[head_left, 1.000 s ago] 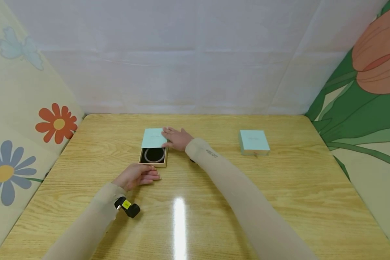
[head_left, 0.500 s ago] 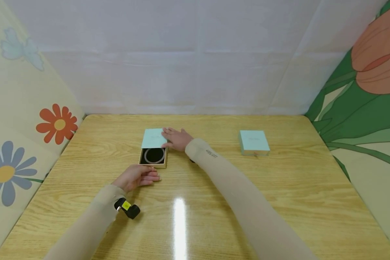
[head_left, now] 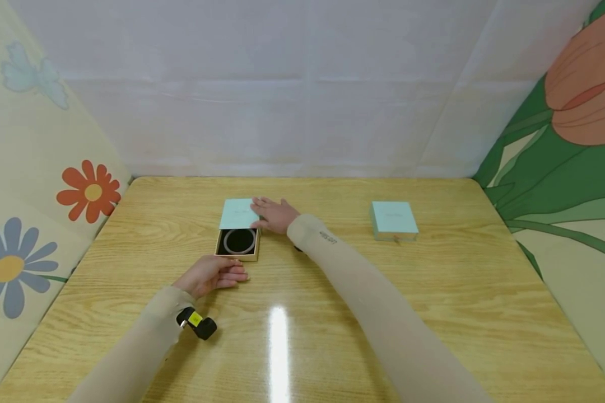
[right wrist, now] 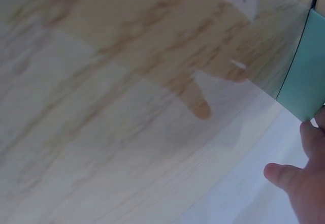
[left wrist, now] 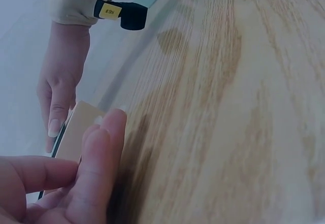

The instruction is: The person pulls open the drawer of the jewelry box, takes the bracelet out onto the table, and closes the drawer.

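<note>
In the head view, a square gift box with a light teal sleeve [head_left: 238,214] lies left of the table's middle. Its drawer [head_left: 247,258] is slid partly out toward me. A grey ring-shaped piece [head_left: 226,242] lies on the drawer's black lining. My left hand [head_left: 210,274] is at the drawer's front, where thumb and forefinger pinch; the left wrist view shows them meeting there, hiding what lies between. With fingers spread, my right hand [head_left: 277,215] rests on the sleeve's right edge. In the right wrist view its fingertips touch the teal sleeve [right wrist: 303,69].
A second teal box [head_left: 394,218], shut, with a small pull at its front, stands at the right on the wooden table [head_left: 327,285]. A white cloth backdrop [head_left: 302,101] rises behind the table, and flower-printed panels flank both sides.
</note>
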Demonstrator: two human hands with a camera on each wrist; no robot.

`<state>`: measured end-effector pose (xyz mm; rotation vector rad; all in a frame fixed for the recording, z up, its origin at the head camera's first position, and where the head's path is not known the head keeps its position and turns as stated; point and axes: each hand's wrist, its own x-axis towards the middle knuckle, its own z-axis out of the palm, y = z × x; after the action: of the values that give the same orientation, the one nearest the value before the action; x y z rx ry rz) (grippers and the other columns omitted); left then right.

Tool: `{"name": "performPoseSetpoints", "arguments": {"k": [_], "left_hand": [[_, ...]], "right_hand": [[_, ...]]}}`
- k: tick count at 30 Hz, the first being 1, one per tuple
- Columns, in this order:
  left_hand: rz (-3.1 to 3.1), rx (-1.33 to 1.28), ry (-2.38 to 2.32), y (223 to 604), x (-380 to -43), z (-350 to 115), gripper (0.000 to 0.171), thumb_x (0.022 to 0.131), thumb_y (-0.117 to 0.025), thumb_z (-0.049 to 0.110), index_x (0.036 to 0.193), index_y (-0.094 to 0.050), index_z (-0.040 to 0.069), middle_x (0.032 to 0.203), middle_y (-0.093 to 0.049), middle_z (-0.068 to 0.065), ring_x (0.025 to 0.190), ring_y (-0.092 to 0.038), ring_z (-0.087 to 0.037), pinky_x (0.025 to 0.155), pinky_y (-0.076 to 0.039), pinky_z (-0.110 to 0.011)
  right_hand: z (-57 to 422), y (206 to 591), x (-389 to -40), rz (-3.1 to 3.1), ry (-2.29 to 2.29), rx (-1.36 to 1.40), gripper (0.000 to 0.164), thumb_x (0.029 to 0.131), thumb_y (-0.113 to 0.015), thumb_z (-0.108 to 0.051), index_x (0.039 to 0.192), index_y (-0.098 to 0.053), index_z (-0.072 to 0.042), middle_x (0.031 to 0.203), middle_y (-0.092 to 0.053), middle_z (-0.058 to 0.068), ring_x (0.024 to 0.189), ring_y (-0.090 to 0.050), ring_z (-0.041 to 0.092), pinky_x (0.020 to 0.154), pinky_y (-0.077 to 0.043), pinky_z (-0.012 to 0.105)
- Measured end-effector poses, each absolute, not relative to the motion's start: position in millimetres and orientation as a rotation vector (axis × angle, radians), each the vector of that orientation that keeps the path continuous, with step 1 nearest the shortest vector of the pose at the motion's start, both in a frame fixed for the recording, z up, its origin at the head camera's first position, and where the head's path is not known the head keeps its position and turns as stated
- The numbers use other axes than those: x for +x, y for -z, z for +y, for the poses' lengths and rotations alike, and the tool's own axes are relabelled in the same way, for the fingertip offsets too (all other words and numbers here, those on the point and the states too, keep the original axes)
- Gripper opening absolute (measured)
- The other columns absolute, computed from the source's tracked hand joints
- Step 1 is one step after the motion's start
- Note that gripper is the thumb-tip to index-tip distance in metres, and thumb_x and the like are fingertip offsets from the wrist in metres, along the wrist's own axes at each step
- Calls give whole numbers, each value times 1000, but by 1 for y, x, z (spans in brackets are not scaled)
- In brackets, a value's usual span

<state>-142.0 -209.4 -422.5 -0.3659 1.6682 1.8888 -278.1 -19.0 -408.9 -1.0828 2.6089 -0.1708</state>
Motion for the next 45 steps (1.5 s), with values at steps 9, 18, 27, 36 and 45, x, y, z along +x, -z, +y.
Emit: {"name": "performPoseSetpoints", "arguments": {"k": [9,18,27,36,45], "left_hand": [[1673,-359,-1888,423,-140,-210,22,105,-37,7,113,-53,-7,88,-70,-6,82,-71,-15,74,-58,-27],[1667,-347,-1895,423,-139,-209,22,105,-37,7,114,-51,-8,88,-69,-6,82,-71,-14,73,-58,-27],[1667,-364,-1899,424,-138,-210,24,106,-37,8,116,-50,-9,88,-70,-7,82,-71,-15,74,-58,-27],[1673,-376,-1894,427,-138,-211,23,105,-37,8,114,-52,-9,88,-70,-7,82,-71,-16,74,-58,-27],[1655,-374,-1907,427,-137,-212,22,105,-36,7,109,-54,-7,86,-70,-7,81,-71,-16,74,-58,-27]], "right_hand": [[-20,409,-279,2604,175,-1084,67,102,-34,-53,156,-14,-18,162,-4,-1,148,-2,16,118,-7,54],[-20,409,-280,2598,168,-1078,67,102,-34,-52,155,-13,-18,162,-4,-1,148,-2,17,118,-7,54],[-19,407,-277,2601,172,-1079,67,102,-34,-52,156,-14,-17,162,-4,-1,148,-2,16,118,-7,54],[-19,408,-278,2607,165,-1075,67,102,-33,-53,156,-13,-17,162,-4,-1,148,-2,16,118,-6,53],[-19,410,-279,2605,184,-1070,68,101,-33,-53,156,-14,-17,162,-4,-1,148,-2,16,118,-7,53]]}}
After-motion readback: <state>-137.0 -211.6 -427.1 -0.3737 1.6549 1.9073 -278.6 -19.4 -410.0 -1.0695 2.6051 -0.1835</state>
